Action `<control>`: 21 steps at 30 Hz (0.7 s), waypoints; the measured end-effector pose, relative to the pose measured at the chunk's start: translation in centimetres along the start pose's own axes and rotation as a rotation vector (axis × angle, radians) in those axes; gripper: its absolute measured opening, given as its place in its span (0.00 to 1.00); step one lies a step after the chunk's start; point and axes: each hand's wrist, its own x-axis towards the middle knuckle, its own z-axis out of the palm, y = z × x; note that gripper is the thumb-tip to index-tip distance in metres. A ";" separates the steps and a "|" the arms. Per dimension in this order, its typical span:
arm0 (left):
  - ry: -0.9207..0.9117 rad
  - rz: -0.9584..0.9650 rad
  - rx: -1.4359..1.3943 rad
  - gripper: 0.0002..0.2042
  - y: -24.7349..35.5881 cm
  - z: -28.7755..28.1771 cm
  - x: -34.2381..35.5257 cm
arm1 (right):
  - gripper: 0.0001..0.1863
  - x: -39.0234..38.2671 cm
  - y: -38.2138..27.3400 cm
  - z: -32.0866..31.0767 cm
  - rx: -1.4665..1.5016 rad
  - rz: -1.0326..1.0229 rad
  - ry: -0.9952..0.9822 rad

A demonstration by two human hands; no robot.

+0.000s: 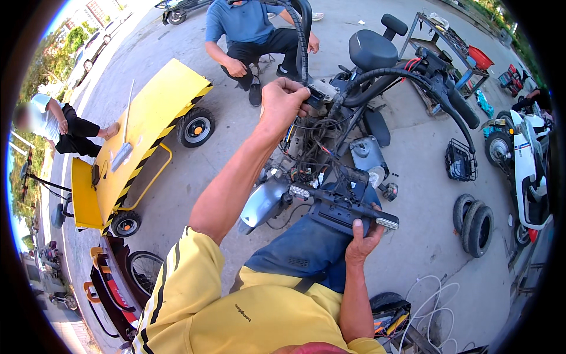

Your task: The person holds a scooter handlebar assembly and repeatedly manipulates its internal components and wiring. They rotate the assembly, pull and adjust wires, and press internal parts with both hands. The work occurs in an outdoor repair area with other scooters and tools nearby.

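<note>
In front of me stands a partly stripped electric scooter, its bare frame and wiring (318,138) exposed below the handlebar (377,75). My left hand (282,105) reaches up to the steering column, thumb and fingers pinched on a small black part (316,98). Its exact kind is hard to make out. Over my lap lies a black plastic panel (337,215) with a light at each end. My right hand (362,243) grips that panel beside its right light (387,221), thumb on top and fingers mostly hidden. A silver-blue fender (263,203) sits left of the wiring.
A person in a blue shirt (242,26) sits across from me. To the left are a yellow flatbed cart (150,100) with a broom and another seated person (59,121). On the right lie a black basket (461,160), loose tyres (473,227) and a white scooter (530,171).
</note>
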 end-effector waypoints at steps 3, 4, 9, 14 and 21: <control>-0.028 0.040 0.015 0.06 0.4 -0.2 0.0 | 0.35 0.0 -0.1 0.2 0.009 -0.011 0.009; -0.039 0.089 0.035 0.07 0.5 -0.6 0.2 | 0.35 -0.2 -0.1 0.3 0.011 -0.013 0.018; -0.153 0.392 0.283 0.07 2.8 -1.6 1.5 | 0.35 -0.1 0.2 0.1 -0.015 -0.035 0.016; -0.363 0.451 0.476 0.08 5.6 -2.4 3.4 | 0.36 0.0 0.1 0.0 0.036 -0.005 -0.003; -0.414 0.358 0.501 0.08 5.7 -2.1 4.6 | 0.37 0.0 0.2 0.0 0.056 0.015 0.006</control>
